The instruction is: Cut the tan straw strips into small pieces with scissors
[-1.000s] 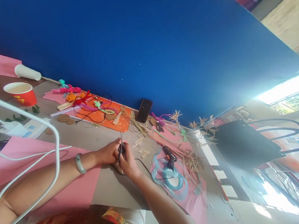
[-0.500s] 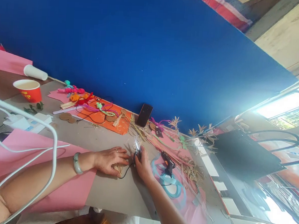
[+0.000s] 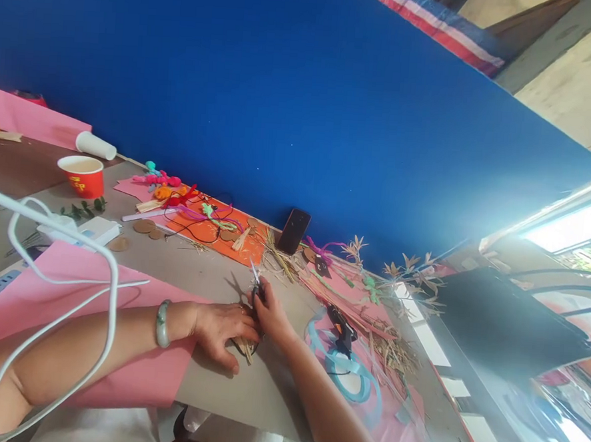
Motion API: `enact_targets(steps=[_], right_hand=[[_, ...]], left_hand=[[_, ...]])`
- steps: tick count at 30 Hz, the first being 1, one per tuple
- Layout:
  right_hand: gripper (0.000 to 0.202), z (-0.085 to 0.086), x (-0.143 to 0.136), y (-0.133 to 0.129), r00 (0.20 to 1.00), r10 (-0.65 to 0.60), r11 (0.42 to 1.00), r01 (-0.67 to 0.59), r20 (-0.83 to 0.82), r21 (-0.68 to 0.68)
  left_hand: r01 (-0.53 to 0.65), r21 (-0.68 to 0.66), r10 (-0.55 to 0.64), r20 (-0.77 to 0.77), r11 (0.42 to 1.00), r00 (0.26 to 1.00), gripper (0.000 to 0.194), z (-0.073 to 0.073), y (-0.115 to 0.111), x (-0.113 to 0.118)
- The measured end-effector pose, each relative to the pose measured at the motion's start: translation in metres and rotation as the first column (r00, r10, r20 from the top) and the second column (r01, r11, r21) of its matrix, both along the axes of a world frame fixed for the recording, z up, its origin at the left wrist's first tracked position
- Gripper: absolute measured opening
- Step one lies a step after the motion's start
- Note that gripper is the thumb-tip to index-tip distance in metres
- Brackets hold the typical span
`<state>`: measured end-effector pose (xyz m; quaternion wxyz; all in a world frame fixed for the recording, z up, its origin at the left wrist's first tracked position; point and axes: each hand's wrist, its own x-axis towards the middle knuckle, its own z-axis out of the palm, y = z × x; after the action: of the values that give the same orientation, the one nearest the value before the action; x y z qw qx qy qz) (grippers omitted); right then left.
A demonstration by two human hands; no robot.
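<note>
In my right hand [image 3: 272, 311] is a pair of scissors [image 3: 255, 274] with dark handles, its blades pointing up and away over the grey tabletop. My left hand [image 3: 225, 330], wearing a ring and a jade-like bangle [image 3: 162, 324], lies palm down close beside it, its fingertips meeting the right hand near the scissor handles. Its thumb is spread from the other fingers. Partly under the left hand lies a small bundle of straw [image 3: 245, 350], with a thin black cord near it. Most of this bundle is hidden.
A phone [image 3: 293, 231] leans against the blue panel [image 3: 283, 100]. Right of my hands lie a black glue gun [image 3: 341, 330], blue ribbon [image 3: 353, 384] and dried stems. On the left are pink paper [image 3: 130, 377], a red cup [image 3: 82, 178] and a looping white cable [image 3: 112, 316].
My right hand and the scissors have moved left, up against my left hand. The left thumb has spread outward, showing more of the straw. The view has shifted slightly.
</note>
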<state>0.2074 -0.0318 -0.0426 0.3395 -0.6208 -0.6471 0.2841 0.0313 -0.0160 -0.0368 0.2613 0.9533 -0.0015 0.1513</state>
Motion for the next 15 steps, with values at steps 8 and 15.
enact_targets(steps=[8, 15], right_hand=[[0.043, 0.029, 0.036, -0.004, 0.954, -0.123, 0.992, 0.117, -0.272, -0.036], [0.033, 0.024, 0.05, 0.005, 0.919, -0.188, 0.979, 0.203, -0.347, 0.008]], left_hand=[[0.044, -0.087, -0.034, 0.113, 0.995, 0.993, 0.055, 0.003, 0.0, 0.0], [0.047, -0.231, -0.03, 0.08, 0.972, 0.996, 0.033, 0.018, 0.001, 0.001]])
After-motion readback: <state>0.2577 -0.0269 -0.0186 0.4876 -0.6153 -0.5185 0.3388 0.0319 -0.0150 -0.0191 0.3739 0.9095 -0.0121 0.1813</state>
